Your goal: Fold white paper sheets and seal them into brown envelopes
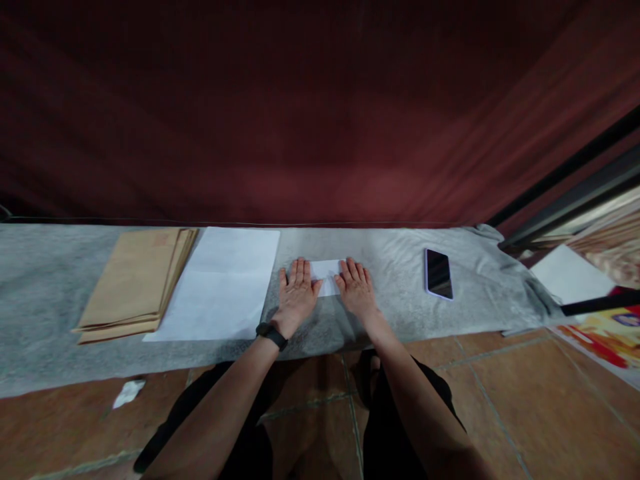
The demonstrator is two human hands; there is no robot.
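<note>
A small white piece of paper (327, 277), which looks folded, lies on the grey cloth (395, 267) in front of me. My left hand (299, 291) rests flat over its left end, fingers stretched out and thumb on the paper. Over the right end lies my right hand (355, 287), palm down with its fingers apart. The middle of the paper shows between the two thumbs. Large white sheets (220, 287) lie to the left of my left hand, partly next to a stack of brown envelopes (133, 277).
A phone (439, 274) in a light purple case lies on the cloth at the right. Behind the cloth hangs a dark red curtain (320, 133). A dark metal frame (575, 190) stands at the right. A crumpled white scrap (129, 393) is on the tiled floor.
</note>
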